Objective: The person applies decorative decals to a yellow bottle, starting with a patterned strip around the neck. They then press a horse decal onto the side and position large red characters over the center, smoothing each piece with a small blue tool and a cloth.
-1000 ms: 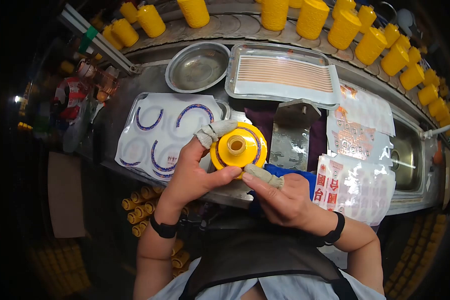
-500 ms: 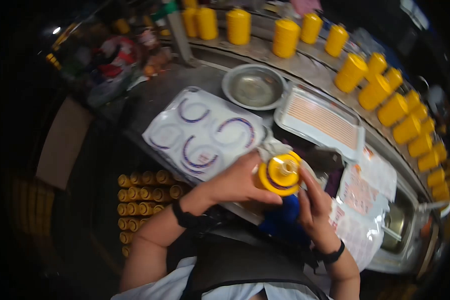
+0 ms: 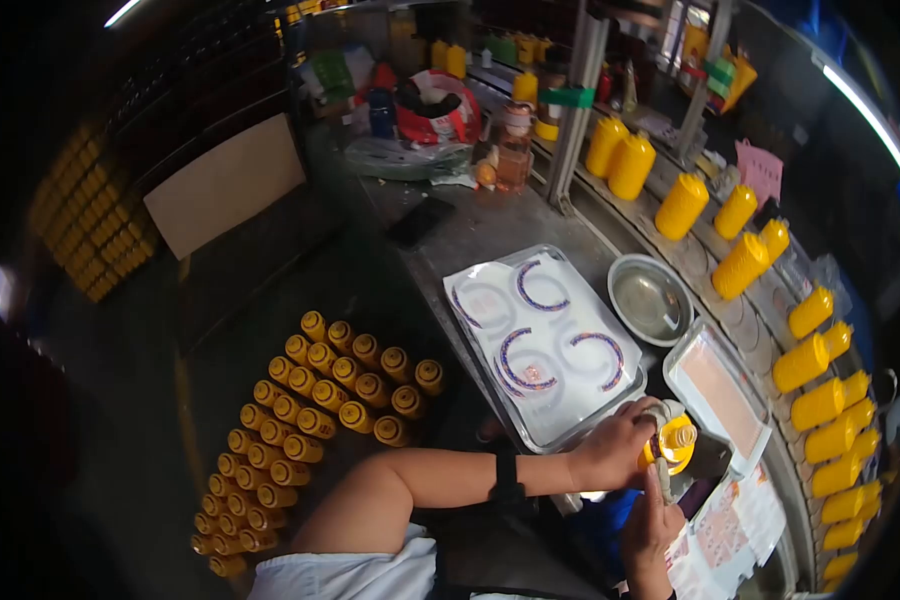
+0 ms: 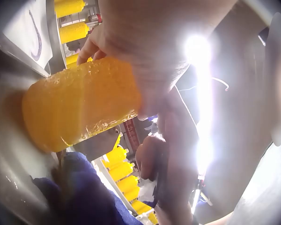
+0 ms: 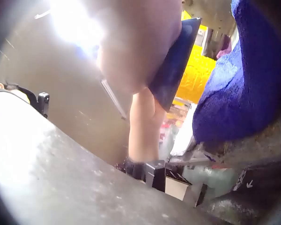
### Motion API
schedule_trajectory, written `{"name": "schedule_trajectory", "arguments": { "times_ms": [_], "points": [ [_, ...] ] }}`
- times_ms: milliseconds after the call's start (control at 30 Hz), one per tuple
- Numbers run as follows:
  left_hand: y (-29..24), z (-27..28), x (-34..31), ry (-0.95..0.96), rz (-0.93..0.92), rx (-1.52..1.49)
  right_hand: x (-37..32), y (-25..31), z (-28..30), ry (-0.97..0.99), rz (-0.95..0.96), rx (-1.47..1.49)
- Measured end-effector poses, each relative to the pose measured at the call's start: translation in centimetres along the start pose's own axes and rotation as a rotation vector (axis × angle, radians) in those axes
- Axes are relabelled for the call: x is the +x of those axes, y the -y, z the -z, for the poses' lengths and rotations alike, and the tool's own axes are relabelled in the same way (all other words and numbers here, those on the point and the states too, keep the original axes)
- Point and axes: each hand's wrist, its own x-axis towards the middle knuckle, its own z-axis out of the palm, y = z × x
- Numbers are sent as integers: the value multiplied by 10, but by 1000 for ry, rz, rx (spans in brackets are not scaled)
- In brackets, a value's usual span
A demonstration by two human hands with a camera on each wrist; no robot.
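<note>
In the head view my left hand [image 3: 615, 450] grips a yellow bottle [image 3: 678, 458] with a clear neck, its cloth-covered fingertips at the bottle's side. In the left wrist view the bottle [image 4: 84, 105] lies slantwise across the picture, the hand wrapped about its top end. My right hand [image 3: 653, 532] reaches up to the bottle's near side, one covered finger extended against its shoulder. Under that palm, in the right wrist view, the hand holds a dark blue flat piece [image 5: 175, 65]. A blue cloth [image 4: 84, 187] lies below the bottle.
A tray [image 3: 540, 447] holds a white sheet with dark curved strips [image 3: 598, 360]. Behind stand a metal bowl [image 3: 651, 298] and a second tray [image 3: 718, 395]. Yellow bottles [image 3: 682, 205] line a curved conveyor. More bottles [image 3: 320, 390] stand in rows at the lower left. Printed sheets [image 3: 725, 525] lie at right.
The head view has swung left, so more of the floor bottles and the table's far end show. Both hands stay at the bottle, which sits farther right in view.
</note>
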Motion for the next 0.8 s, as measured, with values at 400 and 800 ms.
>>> {"name": "schedule_trajectory", "arguments": {
  "times_ms": [400, 800],
  "points": [
    [21, -17, 2, -176, -84, -88, 43, 50, 9, 219, -137, -168],
    [11, -16, 6, -168, -15, -112, 7, 71, 28, 242, -352, -203]
  ]
}}
